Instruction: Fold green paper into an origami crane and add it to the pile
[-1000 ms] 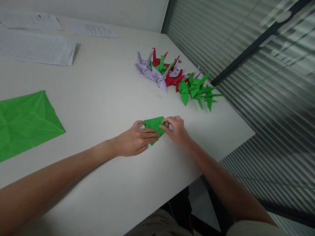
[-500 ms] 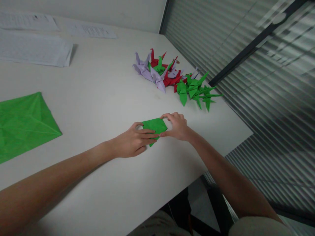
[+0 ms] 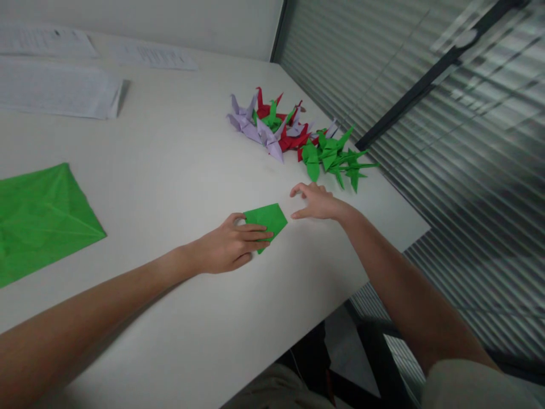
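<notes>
A small folded green origami paper (image 3: 272, 216) lies flat on the white table. My left hand (image 3: 232, 244) rests on its left part with the fingers stretched out over it, covering some of the paper. Just to the right and a little beyond, my right hand (image 3: 315, 201) hovers apart from the paper. Its thumb and fingers are spread, with nothing between them.
Folded paper cranes (image 3: 276, 130) in purple, red and green crowd the back right of the table (image 3: 170, 159), beside the window blinds (image 3: 426, 85). A larger creased green sheet (image 3: 46, 221) lies at the left. White papers (image 3: 59, 88) are at the back left.
My right hand has let go of the paper's right edge and moved away to the right and back. My left hand stays on the paper.
</notes>
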Tool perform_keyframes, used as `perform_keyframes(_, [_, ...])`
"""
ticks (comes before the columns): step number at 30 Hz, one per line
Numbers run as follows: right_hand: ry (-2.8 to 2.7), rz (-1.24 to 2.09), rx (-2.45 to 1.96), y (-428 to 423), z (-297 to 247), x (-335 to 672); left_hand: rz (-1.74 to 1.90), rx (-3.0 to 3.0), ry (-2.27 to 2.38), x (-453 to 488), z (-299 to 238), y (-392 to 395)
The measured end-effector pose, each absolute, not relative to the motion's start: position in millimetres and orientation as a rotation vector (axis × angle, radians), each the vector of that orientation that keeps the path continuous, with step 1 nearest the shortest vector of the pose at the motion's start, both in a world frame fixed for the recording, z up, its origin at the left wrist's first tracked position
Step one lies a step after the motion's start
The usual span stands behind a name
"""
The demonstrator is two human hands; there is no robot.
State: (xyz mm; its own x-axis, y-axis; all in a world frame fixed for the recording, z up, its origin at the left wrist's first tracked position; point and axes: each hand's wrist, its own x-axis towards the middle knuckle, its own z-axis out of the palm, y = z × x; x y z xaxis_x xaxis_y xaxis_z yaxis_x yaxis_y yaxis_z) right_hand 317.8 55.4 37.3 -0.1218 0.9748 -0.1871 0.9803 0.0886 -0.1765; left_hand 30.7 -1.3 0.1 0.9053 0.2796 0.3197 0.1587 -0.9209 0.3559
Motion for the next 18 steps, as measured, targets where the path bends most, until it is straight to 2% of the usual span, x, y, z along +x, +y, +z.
perform_keyframes(3, [2.659,-0.528,1.979,43,46,313,0.535,2.744,0.326,30,0,-1])
perform_keyframes(6, [3.003,-0.741,1.526,17,47,300,0.533,2.740,0.332,30,-1,-2])
perform_keyframes(9, [3.084,-0.524,1.242,-7,37,295,0.528,2.746,0.327,30,-1,-2])
perform_keyframes(13, [3.043,-0.226,1.330,-24,21,299,0.556,2.785,0.356,30,2,-3])
perform_keyframes(18, [2.958,-0.107,1.402,-54,23,275,0.606,2.932,0.687,37,10,-24])
